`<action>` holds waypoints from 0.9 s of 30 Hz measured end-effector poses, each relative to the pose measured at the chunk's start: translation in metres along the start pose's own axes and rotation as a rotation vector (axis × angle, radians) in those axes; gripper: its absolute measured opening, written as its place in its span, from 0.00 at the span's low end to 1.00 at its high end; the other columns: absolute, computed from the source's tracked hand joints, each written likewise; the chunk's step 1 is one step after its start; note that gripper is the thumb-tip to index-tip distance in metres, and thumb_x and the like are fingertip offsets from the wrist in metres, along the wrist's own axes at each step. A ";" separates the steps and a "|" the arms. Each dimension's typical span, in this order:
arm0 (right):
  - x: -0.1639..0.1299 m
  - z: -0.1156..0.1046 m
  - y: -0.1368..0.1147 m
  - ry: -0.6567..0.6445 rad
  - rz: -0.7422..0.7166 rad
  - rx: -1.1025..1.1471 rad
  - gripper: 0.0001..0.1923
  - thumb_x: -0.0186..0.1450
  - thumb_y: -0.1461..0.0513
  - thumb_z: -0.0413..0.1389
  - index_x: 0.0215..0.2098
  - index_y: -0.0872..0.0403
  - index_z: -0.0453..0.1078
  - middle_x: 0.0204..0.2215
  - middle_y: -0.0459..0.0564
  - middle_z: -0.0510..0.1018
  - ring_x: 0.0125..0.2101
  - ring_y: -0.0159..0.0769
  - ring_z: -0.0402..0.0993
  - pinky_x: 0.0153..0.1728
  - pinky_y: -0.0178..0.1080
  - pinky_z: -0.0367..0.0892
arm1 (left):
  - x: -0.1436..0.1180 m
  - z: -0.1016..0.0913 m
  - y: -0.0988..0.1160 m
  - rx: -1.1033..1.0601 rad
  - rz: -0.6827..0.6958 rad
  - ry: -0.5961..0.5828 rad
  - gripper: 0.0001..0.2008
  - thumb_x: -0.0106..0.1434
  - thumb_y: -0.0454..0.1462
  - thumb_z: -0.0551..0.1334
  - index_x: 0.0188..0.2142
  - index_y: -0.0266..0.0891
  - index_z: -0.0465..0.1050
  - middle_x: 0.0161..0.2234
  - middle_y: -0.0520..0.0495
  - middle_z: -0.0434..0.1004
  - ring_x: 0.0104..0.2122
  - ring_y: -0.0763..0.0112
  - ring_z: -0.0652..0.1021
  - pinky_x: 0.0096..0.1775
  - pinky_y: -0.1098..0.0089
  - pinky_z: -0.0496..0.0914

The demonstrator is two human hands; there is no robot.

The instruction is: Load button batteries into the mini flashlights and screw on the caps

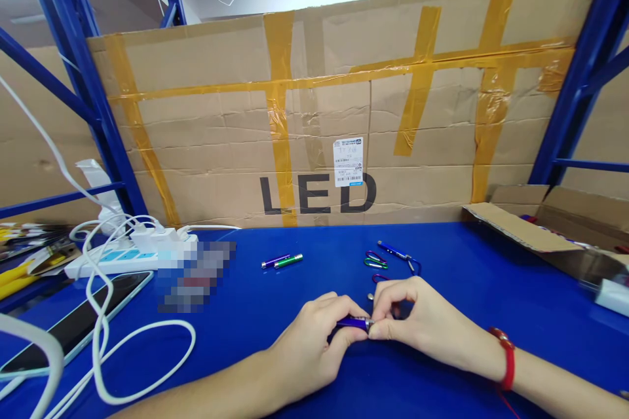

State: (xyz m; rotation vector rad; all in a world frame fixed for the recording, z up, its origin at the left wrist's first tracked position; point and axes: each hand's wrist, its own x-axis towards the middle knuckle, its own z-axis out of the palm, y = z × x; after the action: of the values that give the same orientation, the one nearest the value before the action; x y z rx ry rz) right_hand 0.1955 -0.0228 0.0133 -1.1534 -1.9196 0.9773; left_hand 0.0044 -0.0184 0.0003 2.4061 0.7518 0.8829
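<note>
My left hand is closed around a small purple metal penlight, held low over the front middle of the table. The fingertips of my right hand pinch its silver end, and any small part between them is hidden. Just behind the fingertips shows a small silver piece. Beyond my right hand lie a blue penlight with a clip at its end, a green carabiner clip and a partly covered red clip. Farther left, a purple penlight and a green penlight rest side by side.
White cables loop over the left side, near a power strip and a phone. An open cardboard box stands at the right. A taped cardboard sheet walls off the back between blue rack posts.
</note>
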 end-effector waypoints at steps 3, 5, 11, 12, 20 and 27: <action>0.002 0.001 0.003 -0.035 0.073 0.092 0.12 0.47 0.58 0.66 0.18 0.58 0.72 0.19 0.45 0.70 0.21 0.27 0.60 0.23 0.31 0.55 | 0.000 0.000 -0.002 0.016 0.021 0.004 0.05 0.62 0.31 0.56 0.37 0.37 0.69 0.34 0.49 0.74 0.34 0.74 0.71 0.38 0.76 0.64; 0.004 0.001 0.004 -0.050 0.112 0.150 0.13 0.45 0.57 0.67 0.17 0.59 0.72 0.18 0.45 0.70 0.21 0.27 0.60 0.22 0.31 0.55 | -0.001 0.002 -0.003 0.038 0.026 0.010 0.04 0.62 0.31 0.56 0.35 0.36 0.68 0.33 0.49 0.73 0.34 0.73 0.71 0.38 0.76 0.64; 0.006 0.003 0.009 -0.059 0.137 0.210 0.14 0.43 0.57 0.67 0.17 0.59 0.71 0.18 0.45 0.70 0.20 0.26 0.60 0.23 0.30 0.56 | -0.002 0.002 -0.003 0.081 0.017 0.017 0.05 0.64 0.31 0.54 0.37 0.36 0.68 0.35 0.48 0.73 0.35 0.72 0.71 0.39 0.75 0.65; 0.006 0.003 0.010 -0.053 0.140 0.206 0.14 0.43 0.57 0.67 0.17 0.59 0.71 0.17 0.45 0.70 0.20 0.26 0.60 0.23 0.30 0.55 | -0.002 0.002 -0.002 0.077 0.017 0.018 0.07 0.64 0.31 0.54 0.40 0.36 0.69 0.36 0.48 0.73 0.36 0.72 0.72 0.40 0.75 0.65; 0.009 0.003 0.016 -0.001 0.092 0.061 0.18 0.49 0.51 0.63 0.21 0.59 0.71 0.18 0.46 0.69 0.20 0.26 0.56 0.21 0.31 0.51 | 0.003 0.001 -0.002 0.026 -0.075 0.042 0.09 0.64 0.31 0.54 0.40 0.40 0.70 0.37 0.51 0.74 0.38 0.74 0.72 0.42 0.76 0.64; 0.009 0.001 0.012 0.136 -0.042 -0.081 0.16 0.52 0.50 0.61 0.23 0.56 0.73 0.20 0.45 0.69 0.20 0.26 0.57 0.21 0.31 0.54 | 0.004 0.000 -0.001 -0.051 -0.145 0.066 0.08 0.64 0.33 0.52 0.40 0.40 0.69 0.37 0.51 0.73 0.34 0.73 0.72 0.40 0.73 0.64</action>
State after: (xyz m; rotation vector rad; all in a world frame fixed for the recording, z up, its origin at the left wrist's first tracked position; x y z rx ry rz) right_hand 0.1959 -0.0106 0.0039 -1.1892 -1.8809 0.7844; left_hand 0.0070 -0.0145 0.0013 2.2558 0.9047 0.9149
